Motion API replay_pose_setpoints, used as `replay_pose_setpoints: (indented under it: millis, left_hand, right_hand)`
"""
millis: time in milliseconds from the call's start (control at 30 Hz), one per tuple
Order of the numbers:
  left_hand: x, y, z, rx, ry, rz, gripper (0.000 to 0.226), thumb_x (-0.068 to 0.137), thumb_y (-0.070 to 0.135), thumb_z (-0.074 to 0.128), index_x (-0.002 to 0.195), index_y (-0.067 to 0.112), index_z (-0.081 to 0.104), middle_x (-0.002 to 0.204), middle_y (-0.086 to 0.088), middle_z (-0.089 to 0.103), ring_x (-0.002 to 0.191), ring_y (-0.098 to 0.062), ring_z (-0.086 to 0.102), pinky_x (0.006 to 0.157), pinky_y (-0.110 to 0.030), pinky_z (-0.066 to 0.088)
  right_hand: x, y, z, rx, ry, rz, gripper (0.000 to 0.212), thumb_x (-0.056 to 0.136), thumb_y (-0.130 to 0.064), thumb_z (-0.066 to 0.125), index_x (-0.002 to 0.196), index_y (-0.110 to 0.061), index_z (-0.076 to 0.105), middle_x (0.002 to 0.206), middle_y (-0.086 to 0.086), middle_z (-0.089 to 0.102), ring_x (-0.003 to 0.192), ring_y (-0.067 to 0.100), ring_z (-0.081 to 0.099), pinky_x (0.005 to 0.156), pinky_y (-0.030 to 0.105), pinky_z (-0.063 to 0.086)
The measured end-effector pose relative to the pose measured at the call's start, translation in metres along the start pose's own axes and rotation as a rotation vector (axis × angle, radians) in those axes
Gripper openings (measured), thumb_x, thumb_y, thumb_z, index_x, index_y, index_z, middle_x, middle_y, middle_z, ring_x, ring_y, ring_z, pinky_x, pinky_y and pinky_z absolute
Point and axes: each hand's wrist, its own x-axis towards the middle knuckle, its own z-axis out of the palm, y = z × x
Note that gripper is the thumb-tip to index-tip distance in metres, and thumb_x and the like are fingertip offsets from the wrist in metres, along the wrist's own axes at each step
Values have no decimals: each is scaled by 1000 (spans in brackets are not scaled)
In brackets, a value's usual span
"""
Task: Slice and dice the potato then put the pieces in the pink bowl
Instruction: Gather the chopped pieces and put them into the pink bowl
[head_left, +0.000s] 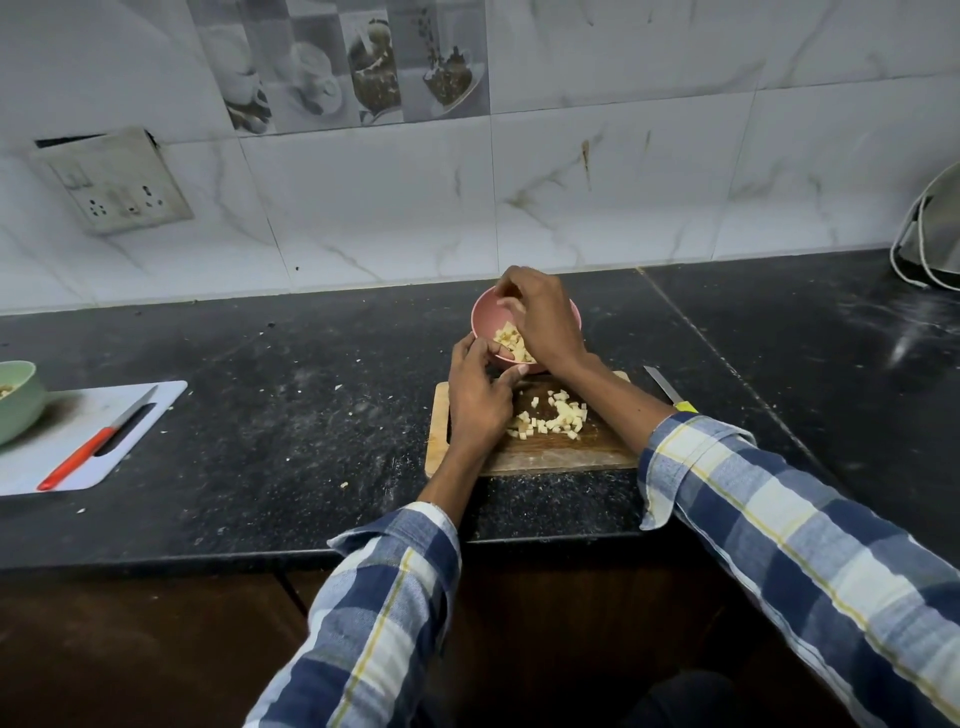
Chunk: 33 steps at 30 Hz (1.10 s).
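A person's left hand (475, 397) grips the near rim of the pink bowl (485, 312) at the wooden board's (545, 452) far edge, while the right hand (540, 317), fingers loosely curled, hovers over it; remaining potato cubes (553, 418) lie just behind both wrists.

Bowl (485, 312) behind board (561, 452) (touching)

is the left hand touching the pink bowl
Touching. The head view shows the left hand gripping the near rim of the pink bowl, thumb hooked inside the rim and fingers against its outer wall.
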Motion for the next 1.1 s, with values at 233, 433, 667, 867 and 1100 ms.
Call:
replay_pose_setpoints:
  millis: [233,433,667,867,1100]
  left_hand:
    - [-4,5,-2,28,-6,88,14,95,19,73,106,16,65,129,0,53,93,17,55,81,-6,45]
    - [1,-1,1,66,-16,76,22,103,24,60,124,20,63,133,-7,52,113,-18,59,105,-44,50]
    - [2,-1,-2,12,39,43,34,107,29,46,140,35,52,119,4,61,111,-26,61,97,-49,53]
    - [-1,16,-15,-394,156,-327,53,110,54,28,128,11,53,126,-10,62,116,-27,65,93,-40,57]
    - [-4,30,-17,-773,88,-511,88,103,71,9,111,6,68,114,-20,72,110,-31,69,99,-42,56]
  right_hand:
    - [12,-12,-23,1085,-124,683,95,100,-75,13,110,-3,73,97,17,77,82,20,72,74,31,55]
    - [9,-1,-51,1677,-226,783,113,80,-96,9,148,-16,54,148,23,54,144,39,44,122,51,29]
    - [-24,0,-79,1086,-144,752,88,102,-73,21,115,-2,72,98,16,73,85,23,67,80,34,53]
    - [-73,5,-95,529,-441,529,30,105,-41,52,111,-19,72,112,4,73,104,17,68,92,32,55]
    - [-89,-12,-78,348,-568,553,34,110,-26,36,118,-26,69,138,-3,53,124,9,54,115,38,39]
